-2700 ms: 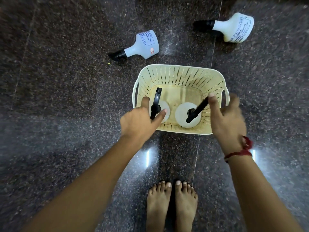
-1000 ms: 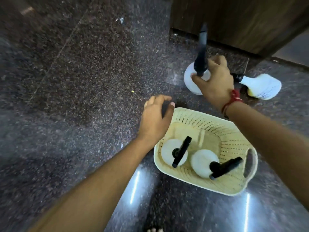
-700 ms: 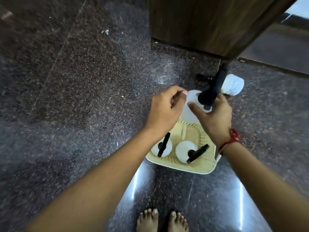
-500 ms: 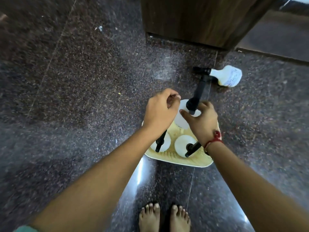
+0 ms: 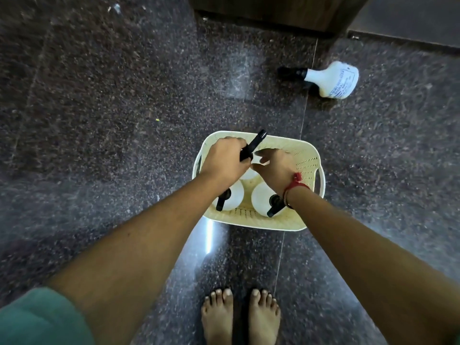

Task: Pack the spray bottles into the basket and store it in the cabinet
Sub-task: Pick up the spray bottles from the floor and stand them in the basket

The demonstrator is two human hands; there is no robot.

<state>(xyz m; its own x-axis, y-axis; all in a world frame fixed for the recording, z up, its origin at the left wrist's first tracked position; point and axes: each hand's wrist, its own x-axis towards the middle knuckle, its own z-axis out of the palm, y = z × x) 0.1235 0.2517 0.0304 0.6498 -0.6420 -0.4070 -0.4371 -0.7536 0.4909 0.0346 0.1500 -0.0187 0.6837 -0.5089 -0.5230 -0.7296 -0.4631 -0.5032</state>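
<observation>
A cream perforated basket sits on the dark granite floor in front of me. Two white spray bottles with black sprayers stand upright in its near half. A third spray bottle is in the far left part, mostly hidden under my hands. My left hand is closed around its black sprayer head. My right hand, with a red thread at the wrist, hovers beside it with fingers apart. A fourth white spray bottle lies on its side on the floor, beyond the basket to the right.
The brown wooden cabinet base runs along the top edge, just behind the lying bottle. My bare feet stand close in front of the basket. A floor joint line runs past the basket's right side.
My right hand carried the third bottle from the floor to the basket. It now sits low inside, my left hand has taken its sprayer, and my right hand has loosened off it.
</observation>
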